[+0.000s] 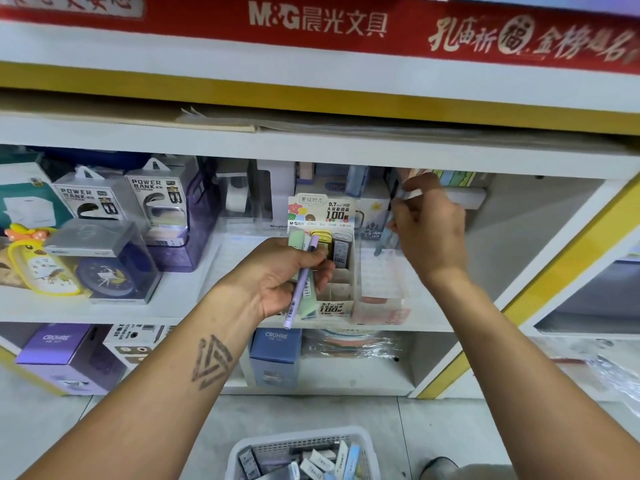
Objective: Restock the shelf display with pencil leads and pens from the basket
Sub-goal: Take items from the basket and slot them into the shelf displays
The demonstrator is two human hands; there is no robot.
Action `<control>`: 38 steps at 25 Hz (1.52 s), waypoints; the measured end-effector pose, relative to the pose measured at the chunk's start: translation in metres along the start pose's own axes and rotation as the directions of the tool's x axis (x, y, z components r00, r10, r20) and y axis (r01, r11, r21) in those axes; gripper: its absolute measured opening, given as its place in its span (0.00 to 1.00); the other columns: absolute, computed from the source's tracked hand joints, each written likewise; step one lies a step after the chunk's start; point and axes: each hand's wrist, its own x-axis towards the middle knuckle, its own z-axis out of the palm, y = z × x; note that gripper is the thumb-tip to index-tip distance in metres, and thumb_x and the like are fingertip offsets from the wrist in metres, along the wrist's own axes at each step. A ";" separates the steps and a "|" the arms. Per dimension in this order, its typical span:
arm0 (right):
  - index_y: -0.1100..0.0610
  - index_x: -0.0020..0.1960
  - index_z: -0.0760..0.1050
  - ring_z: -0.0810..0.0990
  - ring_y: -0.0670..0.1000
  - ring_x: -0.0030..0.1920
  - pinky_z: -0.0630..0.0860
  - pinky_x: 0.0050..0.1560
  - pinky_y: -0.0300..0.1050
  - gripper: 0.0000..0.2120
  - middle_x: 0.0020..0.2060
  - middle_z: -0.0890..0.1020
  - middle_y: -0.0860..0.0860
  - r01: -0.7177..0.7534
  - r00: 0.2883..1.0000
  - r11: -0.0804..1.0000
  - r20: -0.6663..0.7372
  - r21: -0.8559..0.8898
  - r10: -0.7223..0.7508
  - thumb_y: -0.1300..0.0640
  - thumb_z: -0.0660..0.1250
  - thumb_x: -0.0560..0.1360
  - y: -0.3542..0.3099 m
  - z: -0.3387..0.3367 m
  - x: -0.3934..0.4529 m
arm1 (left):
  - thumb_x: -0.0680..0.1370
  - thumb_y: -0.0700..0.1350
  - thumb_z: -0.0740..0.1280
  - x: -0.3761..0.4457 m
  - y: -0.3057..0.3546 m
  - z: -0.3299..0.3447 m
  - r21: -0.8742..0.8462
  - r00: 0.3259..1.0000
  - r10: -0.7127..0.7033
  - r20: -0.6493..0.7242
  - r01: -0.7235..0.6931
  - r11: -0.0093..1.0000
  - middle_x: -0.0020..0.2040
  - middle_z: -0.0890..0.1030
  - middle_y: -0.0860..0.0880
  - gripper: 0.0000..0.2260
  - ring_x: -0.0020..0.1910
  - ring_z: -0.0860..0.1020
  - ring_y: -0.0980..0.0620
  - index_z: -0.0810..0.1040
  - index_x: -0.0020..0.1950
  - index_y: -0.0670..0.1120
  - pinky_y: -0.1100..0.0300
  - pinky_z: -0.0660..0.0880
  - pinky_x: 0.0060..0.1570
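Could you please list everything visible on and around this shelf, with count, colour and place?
pencil lead display box: one, white, middle shelf centre
purple pen: one, lilac, in left hand
green lead case: one, pale green, in left hand behind the pen
power bank packs: two, clear and white, shelf left
alarm clocks: two, yellow and navy, shelf left
basket: one, white, floor, holding stock
left hand: one, gripping pen and case
right hand: one, fingers pinching blue pens over a clear tray
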 end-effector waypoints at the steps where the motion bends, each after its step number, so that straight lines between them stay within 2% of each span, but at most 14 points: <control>1: 0.55 0.55 0.71 0.84 0.60 0.44 0.80 0.45 0.56 0.06 0.40 0.85 0.57 0.020 1.000 1.000 0.019 -0.011 -0.019 0.59 0.64 0.79 0.003 0.003 -0.002 | 0.76 0.31 0.68 0.001 -0.002 0.002 0.005 1.000 0.000 0.003 0.000 1.000 0.36 0.81 0.37 0.05 0.31 0.79 0.45 0.78 0.52 0.35 0.58 0.78 0.29; 6: 0.60 0.54 0.71 0.83 0.61 0.43 0.79 0.43 0.59 0.04 0.41 0.83 0.60 0.112 0.990 0.994 0.087 -0.018 -0.110 0.64 0.62 0.80 0.015 0.017 -0.008 | 0.77 0.32 0.68 0.004 -0.008 0.008 0.043 1.000 0.004 0.020 -0.005 0.999 0.34 0.80 0.38 0.05 0.29 0.78 0.46 0.77 0.52 0.35 0.58 0.77 0.28; 11: 0.59 0.53 0.69 0.82 0.60 0.40 0.79 0.40 0.60 0.02 0.40 0.82 0.58 0.132 0.982 0.991 0.142 -0.036 -0.126 0.64 0.60 0.81 0.020 0.025 -0.012 | 0.76 0.32 0.68 0.005 -0.006 0.006 0.030 1.000 0.002 0.020 -0.003 1.000 0.34 0.81 0.39 0.05 0.30 0.78 0.46 0.77 0.52 0.35 0.59 0.77 0.28; 16: 0.54 0.51 0.66 0.83 0.60 0.39 0.80 0.39 0.60 0.06 0.39 0.81 0.59 0.156 0.975 0.988 0.162 -0.016 -0.152 0.65 0.60 0.80 0.017 0.029 -0.013 | 0.76 0.32 0.69 0.002 -0.006 0.006 0.032 1.000 -0.003 0.029 0.002 0.999 0.34 0.80 0.39 0.06 0.30 0.78 0.47 0.78 0.53 0.35 0.59 0.76 0.28; 19: 0.56 0.51 0.67 0.82 0.62 0.39 0.79 0.39 0.60 0.05 0.38 0.81 0.59 0.168 0.963 0.986 0.217 -0.018 -0.160 0.65 0.59 0.80 0.015 0.033 -0.015 | 0.77 0.33 0.69 0.000 -0.005 0.006 0.029 1.000 -0.016 0.016 0.015 0.999 0.34 0.80 0.40 0.06 0.29 0.78 0.49 0.78 0.53 0.36 0.60 0.76 0.28; 21: 0.59 0.53 0.70 0.81 0.63 0.39 0.79 0.39 0.60 0.05 0.38 0.81 0.60 0.181 0.963 0.981 0.214 -0.066 -0.163 0.66 0.59 0.80 0.016 0.034 -0.016 | 0.77 0.34 0.68 -0.002 -0.004 0.007 0.019 0.999 -0.030 0.015 0.030 0.999 0.34 0.80 0.41 0.07 0.30 0.77 0.48 0.78 0.55 0.36 0.61 0.76 0.28; 25: 0.58 0.68 0.74 0.82 0.63 0.41 0.80 0.42 0.55 0.23 0.43 0.83 0.62 0.202 0.954 0.938 0.273 -0.281 -0.123 0.73 0.59 0.77 0.016 0.032 -0.014 | 0.77 0.34 0.68 -0.004 -0.002 0.007 -0.012 0.998 -0.048 0.041 0.049 0.999 0.34 0.80 0.41 0.13 0.30 0.77 0.49 0.77 0.61 0.33 0.60 0.76 0.30; 27: 0.56 0.72 0.71 0.79 0.59 0.39 0.79 0.42 0.51 0.24 0.43 0.84 0.61 0.214 0.939 0.921 0.327 -0.326 -0.103 0.69 0.59 0.78 0.011 0.030 -0.017 | 0.78 0.33 0.67 -0.004 -0.002 0.007 -0.017 0.997 -0.053 0.059 0.054 0.998 0.35 0.80 0.41 0.13 0.30 0.77 0.49 0.77 0.62 0.32 0.59 0.77 0.32; 29: 0.58 0.70 0.74 0.77 0.54 0.39 0.77 0.45 0.48 0.18 0.42 0.83 0.57 0.144 0.958 0.965 0.277 -0.221 -0.079 0.63 0.61 0.81 0.003 0.028 -0.016 | 0.78 0.32 0.66 -0.004 -0.002 0.007 -0.010 0.996 -0.044 0.076 0.045 0.999 0.35 0.80 0.42 0.12 0.31 0.78 0.50 0.78 0.61 0.33 0.59 0.77 0.32; 30: 0.60 0.64 0.79 0.77 0.52 0.39 0.75 0.44 0.46 0.13 0.40 0.83 0.57 0.061 0.966 0.994 0.257 -0.088 -0.036 0.59 0.63 0.81 -0.001 0.026 -0.014 | 0.78 0.32 0.66 -0.004 -0.003 0.007 0.001 0.996 -0.036 0.084 0.036 0.999 0.35 0.80 0.42 0.11 0.31 0.78 0.50 0.79 0.60 0.33 0.59 0.77 0.32; 32: 0.61 0.47 0.84 0.75 0.48 0.35 0.72 0.37 0.44 0.13 0.36 0.81 0.59 -0.185 0.922 0.960 0.375 0.211 0.095 0.52 0.68 0.79 -0.013 0.020 -0.011 | 0.77 0.31 0.67 -0.004 -0.004 0.008 0.022 0.995 -0.012 0.096 0.010 1.000 0.36 0.81 0.41 0.09 0.32 0.79 0.50 0.80 0.56 0.35 0.60 0.77 0.32; 33: 0.59 0.43 0.84 0.74 0.46 0.33 0.71 0.33 0.43 0.13 0.35 0.82 0.57 -0.291 0.868 0.917 0.479 0.272 0.133 0.51 0.70 0.78 -0.017 0.018 -0.011 | 0.76 0.31 0.68 -0.003 -0.005 0.009 0.025 0.995 0.000 0.102 -0.003 1.000 0.37 0.81 0.41 0.08 0.32 0.79 0.50 0.81 0.54 0.36 0.60 0.77 0.32; 35: 0.58 0.43 0.84 0.75 0.44 0.32 0.70 0.31 0.40 0.07 0.33 0.82 0.50 -0.395 0.770 0.873 0.622 0.287 0.144 0.55 0.72 0.76 -0.022 0.013 -0.014 | 0.76 0.31 0.68 -0.002 -0.006 0.012 0.017 0.993 0.022 0.113 -0.024 1.000 0.38 0.82 0.41 0.06 0.32 0.80 0.50 0.81 0.50 0.38 0.60 0.78 0.32; 38: 0.63 0.48 0.81 0.79 0.48 0.33 0.72 0.34 0.42 0.02 0.36 0.83 0.53 -0.532 0.764 0.740 0.611 0.413 0.208 0.64 0.70 0.76 -0.020 0.004 -0.009 | 0.76 0.35 0.69 0.000 -0.007 0.016 -0.028 0.995 0.015 0.104 -0.012 1.000 0.44 0.82 0.39 0.08 0.35 0.80 0.47 0.82 0.55 0.36 0.59 0.80 0.33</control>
